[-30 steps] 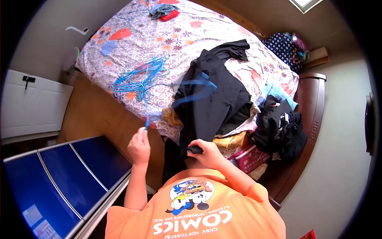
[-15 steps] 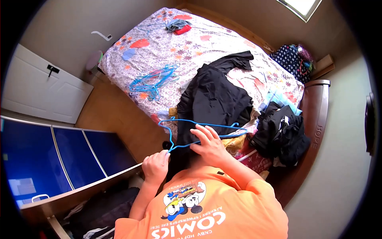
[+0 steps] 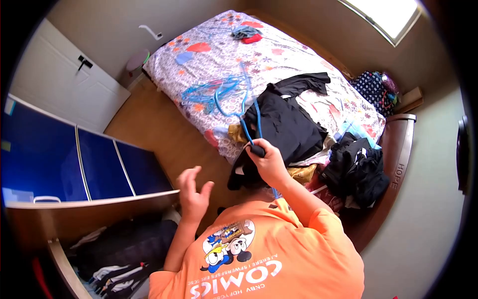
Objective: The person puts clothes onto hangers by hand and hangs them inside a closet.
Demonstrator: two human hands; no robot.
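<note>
My right hand (image 3: 270, 163) is closed around a blue clothes hanger (image 3: 243, 119), which is tilted up over the bed's near edge. A small dark piece, perhaps cloth, shows at my fingertips; I cannot tell what it is. Below and beyond this hand a black garment (image 3: 286, 122) lies spread on the bed, one end drooping over the edge. My left hand (image 3: 195, 195) is held up to the left, fingers apart, with nothing in it. A tangle of blue hangers (image 3: 214, 92) lies on the floral bed sheet (image 3: 219, 60).
Dark crumpled clothes (image 3: 356, 169) lie by the wooden headboard (image 3: 396, 164). Folded grey and red items (image 3: 246, 35) sit at the far end. On the left stand a blue-panelled cabinet (image 3: 102, 162), an open compartment of dark clothes (image 3: 124, 254) and a white door (image 3: 69, 74).
My left hand has let go of the hanger and moved away, fingers spread. My right hand now grips the hanger, which has turned from lying crosswise to pointing up and away.
</note>
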